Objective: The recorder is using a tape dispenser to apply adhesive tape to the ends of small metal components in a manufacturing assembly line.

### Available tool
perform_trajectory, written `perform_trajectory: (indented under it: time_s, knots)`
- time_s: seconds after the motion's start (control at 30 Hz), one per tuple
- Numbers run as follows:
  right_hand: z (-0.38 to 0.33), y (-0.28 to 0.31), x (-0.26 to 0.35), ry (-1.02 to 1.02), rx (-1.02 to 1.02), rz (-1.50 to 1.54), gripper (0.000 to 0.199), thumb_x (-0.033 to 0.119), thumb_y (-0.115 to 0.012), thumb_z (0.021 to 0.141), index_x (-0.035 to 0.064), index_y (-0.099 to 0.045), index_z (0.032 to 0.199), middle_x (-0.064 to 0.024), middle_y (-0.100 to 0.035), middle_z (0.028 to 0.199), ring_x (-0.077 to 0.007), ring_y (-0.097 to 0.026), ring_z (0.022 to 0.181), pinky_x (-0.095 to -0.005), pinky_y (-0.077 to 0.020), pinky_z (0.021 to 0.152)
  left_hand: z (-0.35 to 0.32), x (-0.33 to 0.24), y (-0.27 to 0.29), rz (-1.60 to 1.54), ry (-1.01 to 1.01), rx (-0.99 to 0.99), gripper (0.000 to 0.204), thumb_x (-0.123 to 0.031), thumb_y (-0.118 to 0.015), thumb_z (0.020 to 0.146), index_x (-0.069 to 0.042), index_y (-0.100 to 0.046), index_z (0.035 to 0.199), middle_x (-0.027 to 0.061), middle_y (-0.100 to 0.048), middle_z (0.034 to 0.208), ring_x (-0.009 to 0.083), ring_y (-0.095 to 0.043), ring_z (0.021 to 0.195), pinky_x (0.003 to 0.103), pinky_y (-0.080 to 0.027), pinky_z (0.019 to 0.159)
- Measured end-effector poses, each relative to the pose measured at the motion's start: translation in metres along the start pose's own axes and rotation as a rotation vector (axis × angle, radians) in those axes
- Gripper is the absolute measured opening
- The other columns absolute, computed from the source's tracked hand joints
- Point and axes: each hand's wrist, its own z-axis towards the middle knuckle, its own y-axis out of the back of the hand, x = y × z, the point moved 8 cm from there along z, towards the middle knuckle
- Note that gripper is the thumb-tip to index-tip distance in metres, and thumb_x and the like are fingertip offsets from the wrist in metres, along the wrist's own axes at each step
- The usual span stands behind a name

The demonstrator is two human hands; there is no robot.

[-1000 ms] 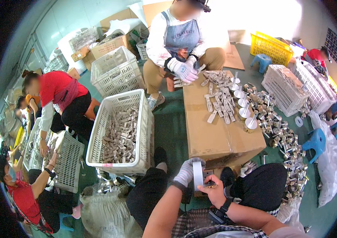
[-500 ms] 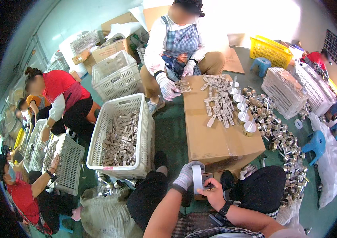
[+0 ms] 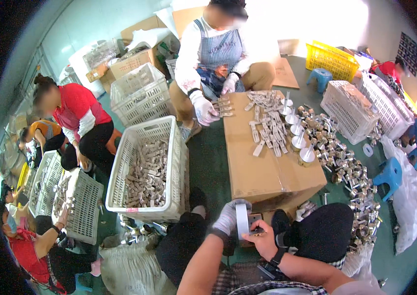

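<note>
In front of my knees, my gloved left hand [image 3: 227, 217] is closed around a white round piece [image 3: 242, 220], seen nearly edge-on. My bare right hand [image 3: 265, 242] is closed close to its right side, fingers pinched on something small and brass-coloured that I cannot make out. Just beyond stands a cardboard box [image 3: 255, 169]. On its top lie flat metal clip-like pieces [image 3: 271, 129], partly in a heap. Along its right edge stands a row of white discs with upright stems [image 3: 306, 155] on metal cups.
A white crate [image 3: 115, 196] full of metal pieces stands left of the box. Loose metal cups [image 3: 348, 169] cover the floor at right, near a blue stool [image 3: 389, 178]. A co-worker [image 3: 221, 49] in gloves sits opposite; others work at crates on the left.
My hands stay nearly in place around the white piece. The co-worker opposite has shifted a hand slightly at the box edge. At left, co-workers have moved their arms and leaned.
</note>
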Motion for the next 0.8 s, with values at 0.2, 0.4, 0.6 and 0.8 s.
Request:
perform_trajectory:
  time_s: [0.2,0.4,0.6,0.8]
  knots:
    - [0.002,0.002,0.01,-0.04,-0.019,-0.015,0.03,0.005,-0.077,0.067,0.0053,-0.049,0.077,0.001,-0.05,0.077,-0.0081,-0.047,0.075,-0.0236,-0.0404,0.069,-0.009,-0.001,-0.004,-0.057,0.031,-0.049,0.011,-0.008,-0.053,0.081,-0.004,-0.064,0.082,0.0108,-0.066,0.078,0.0226,-0.061,0.068,0.031,-0.051,0.061]
    - [-0.003,-0.001,0.007,0.039,-0.007,-0.017,0.03,0.009,-0.079,0.065,0.0041,-0.051,0.077,-0.0004,-0.054,0.076,-0.0094,-0.049,0.074,-0.0245,-0.0423,0.07,-0.003,-0.004,0.006,-0.003,-0.038,0.025,0.013,-0.001,-0.053,0.081,-0.003,-0.064,0.088,0.0126,-0.066,0.085,0.0235,-0.063,0.072,0.033,-0.054,0.067]
    - [-0.002,-0.003,-0.001,-0.015,-0.011,-0.009,0.031,0.01,-0.08,0.064,0.0039,-0.053,0.079,-0.0015,-0.056,0.076,-0.0107,-0.052,0.075,-0.0249,-0.0437,0.071,-0.011,-0.01,0.002,0.099,-0.095,0.046,0.013,-0.002,-0.052,0.082,-0.002,-0.063,0.091,0.0132,-0.066,0.089,0.0231,-0.064,0.077,0.032,-0.054,0.07]
    - [0.0,-0.004,-0.001,-0.011,-0.01,0.02,0.031,0.01,-0.08,0.063,0.0042,-0.053,0.078,-0.002,-0.057,0.077,-0.0109,-0.052,0.076,-0.0258,-0.0438,0.072,-0.011,0.002,0.003,-0.096,0.092,0.051,0.016,-0.005,-0.047,0.084,-0.003,-0.062,0.087,0.0082,-0.063,0.079,0.0198,-0.059,0.07,0.03,-0.05,0.065]
